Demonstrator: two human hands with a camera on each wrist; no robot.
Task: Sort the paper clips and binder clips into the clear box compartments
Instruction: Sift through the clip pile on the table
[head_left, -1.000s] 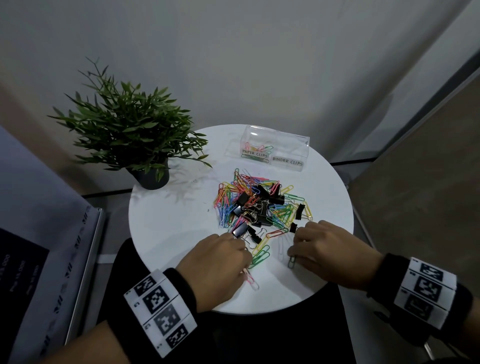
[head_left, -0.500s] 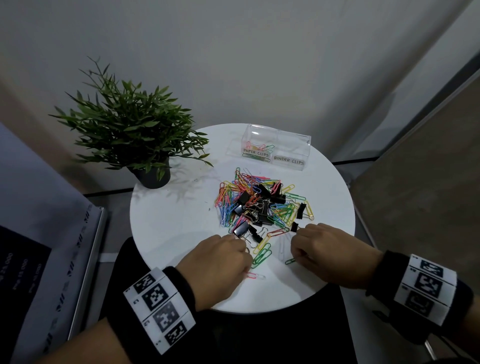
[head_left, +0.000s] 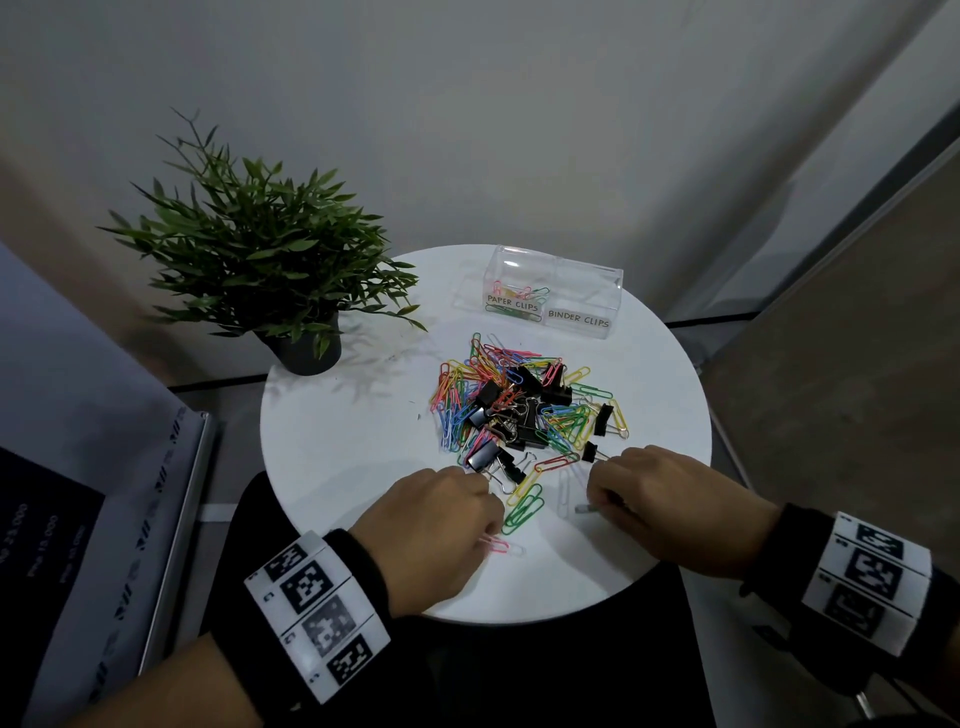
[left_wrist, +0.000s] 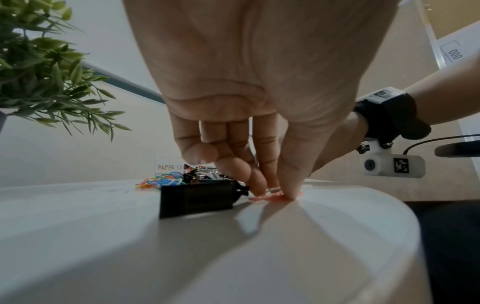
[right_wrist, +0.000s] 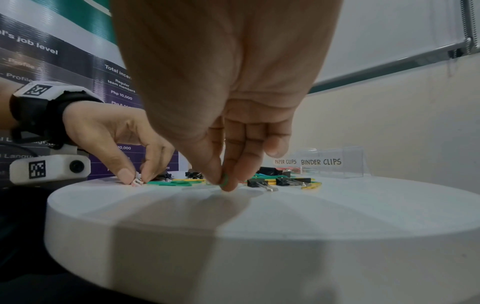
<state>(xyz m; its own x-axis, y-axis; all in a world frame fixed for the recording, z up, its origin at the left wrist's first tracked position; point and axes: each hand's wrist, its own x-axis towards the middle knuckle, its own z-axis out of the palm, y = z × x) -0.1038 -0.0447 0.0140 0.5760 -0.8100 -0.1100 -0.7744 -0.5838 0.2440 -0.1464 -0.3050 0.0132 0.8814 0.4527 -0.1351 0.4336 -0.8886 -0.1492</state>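
White round table (head_left: 337, 467) against a grey wall carries a heap of coloured paper clips and black binder clips (head_left: 519, 410) at frame centre. At lower centre, the left hand (head_left: 436, 525) pinches a pink paper clip (head_left: 501, 545); the right hand (head_left: 670, 504) pinches a green paper clip (right_wrist: 224, 179). Above the heap sits the clear box (head_left: 540, 299), paper clips in its left compartment.

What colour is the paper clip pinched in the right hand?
Green paper clip, clearest in the right wrist view.
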